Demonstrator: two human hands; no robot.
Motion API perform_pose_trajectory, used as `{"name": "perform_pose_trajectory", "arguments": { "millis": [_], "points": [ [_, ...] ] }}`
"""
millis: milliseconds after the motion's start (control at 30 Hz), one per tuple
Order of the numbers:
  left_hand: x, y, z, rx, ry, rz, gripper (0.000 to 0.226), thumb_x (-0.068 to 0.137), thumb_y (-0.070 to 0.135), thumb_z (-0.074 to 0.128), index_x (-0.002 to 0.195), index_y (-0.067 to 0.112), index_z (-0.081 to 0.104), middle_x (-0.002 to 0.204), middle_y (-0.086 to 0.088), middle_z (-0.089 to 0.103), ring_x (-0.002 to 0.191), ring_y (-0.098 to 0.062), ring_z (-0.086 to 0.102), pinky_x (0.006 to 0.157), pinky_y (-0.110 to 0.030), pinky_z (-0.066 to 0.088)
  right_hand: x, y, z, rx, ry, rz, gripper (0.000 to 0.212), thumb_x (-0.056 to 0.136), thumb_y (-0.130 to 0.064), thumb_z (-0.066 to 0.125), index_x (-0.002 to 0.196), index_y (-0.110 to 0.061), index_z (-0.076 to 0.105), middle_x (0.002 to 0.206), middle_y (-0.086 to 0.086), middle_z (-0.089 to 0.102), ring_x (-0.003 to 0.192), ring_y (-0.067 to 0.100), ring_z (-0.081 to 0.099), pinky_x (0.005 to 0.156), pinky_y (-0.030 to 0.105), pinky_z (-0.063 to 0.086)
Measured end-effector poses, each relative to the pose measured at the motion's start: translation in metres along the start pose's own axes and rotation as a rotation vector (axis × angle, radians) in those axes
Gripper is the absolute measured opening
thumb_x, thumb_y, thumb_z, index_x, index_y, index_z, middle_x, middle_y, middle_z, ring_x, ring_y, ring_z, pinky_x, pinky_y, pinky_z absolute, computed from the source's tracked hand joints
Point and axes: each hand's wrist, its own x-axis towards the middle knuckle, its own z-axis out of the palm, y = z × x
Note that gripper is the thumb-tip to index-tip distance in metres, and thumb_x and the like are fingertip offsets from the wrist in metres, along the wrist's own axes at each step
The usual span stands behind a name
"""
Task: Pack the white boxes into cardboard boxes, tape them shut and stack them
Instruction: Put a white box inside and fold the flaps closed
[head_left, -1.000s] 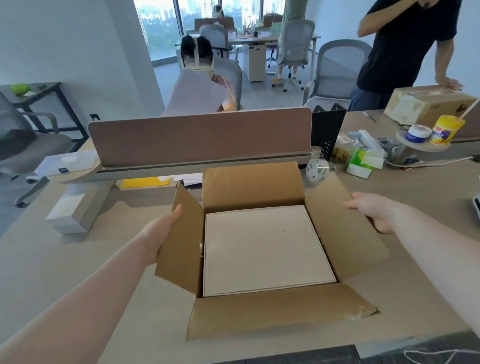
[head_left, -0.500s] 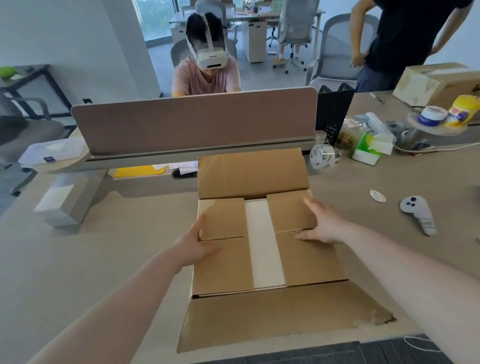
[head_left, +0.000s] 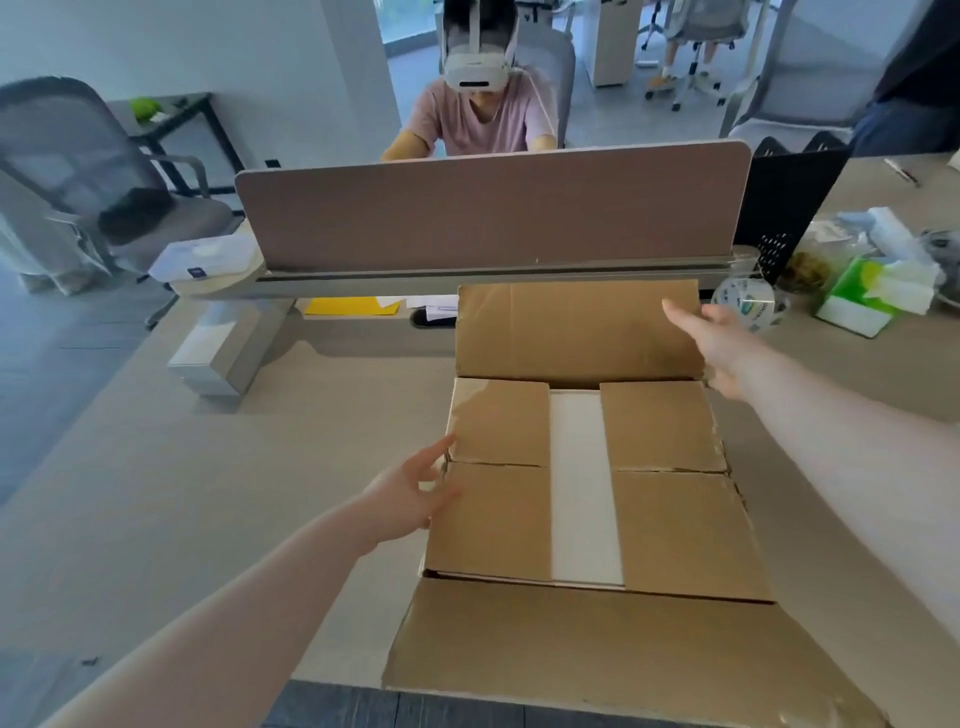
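Cardboard box (head_left: 660, 525) around white box (head_left: 584, 483)

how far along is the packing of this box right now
Done: a white box sits inside the cardboard box, and both side flaps are folded down over it. In hand: the right hand reaches to the far flap, which stands up; the left hand steadies the box's side. Left: fold the far and near flaps, tape, stack.

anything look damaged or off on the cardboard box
Yes, the cardboard box looks worn: the right side flap has a ragged tear across it, and the near flap has a torn, scuffed right edge. The white box shows through the gap.
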Motion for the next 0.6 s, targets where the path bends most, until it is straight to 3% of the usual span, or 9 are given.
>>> {"name": "perform_pose_trajectory", "arguments": {
  "millis": [67, 167, 267, 333, 400, 500, 600],
  "points": [
    [-0.009, 0.0, -0.003, -0.015, -0.074, -0.014, 0.054, 0.098, 0.01, 0.047, 0.129, 0.054, 0.044, 0.125, -0.011, 0.056, 0.103, -0.019, 0.063, 0.078, -0.031, 0.059, -0.01, 0.002, 0.001, 0.021, 0.047, -0.01, 0.097, 0.075, -0.07, 0.061, 0.151, -0.032, 0.015, 0.161, 0.004, 0.014, 0.144, 0.03, 0.022, 0.115, 0.054, 0.021],
    [-0.021, 0.002, -0.015, 0.095, -0.218, -0.024, 0.068, 0.092, -0.007, 0.04, 0.123, 0.053, 0.048, 0.136, 0.002, 0.048, 0.102, -0.015, 0.063, 0.086, -0.033, 0.057, -0.033, 0.006, -0.004, 0.038, 0.044, -0.029, 0.099, 0.077, -0.075, 0.053, 0.153, -0.028, 0.011, 0.161, 0.0, 0.012, 0.144, 0.028, 0.023, 0.114, 0.055, 0.026],
    [-0.03, 0.008, -0.025, 0.506, -0.409, 0.068, 0.08, 0.087, 0.002, 0.059, 0.138, 0.056, 0.03, 0.156, 0.014, 0.016, 0.124, -0.011, 0.049, 0.094, -0.021, 0.046, -0.059, 0.006, -0.012, -0.077, -0.004, -0.033, 0.085, 0.082, -0.071, 0.05, 0.143, -0.013, 0.039, 0.153, 0.004, 0.031, 0.137, 0.025, 0.032, 0.107, 0.052, 0.032],
    [-0.035, 0.009, -0.024, 0.721, -0.453, 0.14, 0.094, 0.08, 0.016, 0.073, 0.143, 0.058, 0.017, 0.159, 0.013, -0.007, 0.142, -0.017, 0.028, 0.109, -0.03, 0.034, -0.074, 0.009, -0.014, -0.218, -0.073, -0.019, 0.062, 0.088, -0.058, 0.052, 0.122, -0.006, 0.058, 0.134, 0.006, 0.053, 0.126, 0.021, 0.043, 0.107, 0.05, 0.029],
    [-0.04, 0.005, -0.023, 0.757, -0.424, 0.172, 0.097, 0.076, 0.023, 0.077, 0.144, 0.057, 0.016, 0.158, 0.012, -0.018, 0.147, -0.02, 0.016, 0.114, -0.035, 0.027, -0.087, 0.015, -0.01, -0.414, -0.177, -0.022, 0.051, 0.09, -0.05, 0.055, 0.122, -0.011, 0.06, 0.127, 0.004, 0.059, 0.125, 0.021, 0.047, 0.111, 0.05, 0.028],
    [-0.041, -0.006, -0.026, 0.662, -0.373, 0.241, 0.082, 0.077, 0.026, 0.076, 0.142, 0.052, 0.032, 0.157, 0.016, -0.017, 0.146, -0.014, 0.015, 0.114, -0.032, 0.025, -0.105, 0.021, -0.001, -0.663, -0.204, -0.074, 0.057, 0.092, -0.049, 0.054, 0.134, -0.01, 0.053, 0.144, 0.008, 0.048, 0.132, 0.027, 0.042, 0.111, 0.047, 0.029],
    [-0.042, -0.012, -0.027, 0.466, -0.344, 0.273, 0.052, 0.082, 0.032, 0.075, 0.13, 0.038, 0.056, 0.153, 0.023, 0.017, 0.135, -0.002, 0.03, 0.116, -0.031, 0.025, -0.116, 0.02, -0.001, -0.735, -0.191, -0.057, 0.059, 0.092, -0.054, 0.051, 0.134, -0.013, 0.054, 0.144, 0.006, 0.048, 0.131, 0.027, 0.044, 0.111, 0.045, 0.031]
  ]
}}
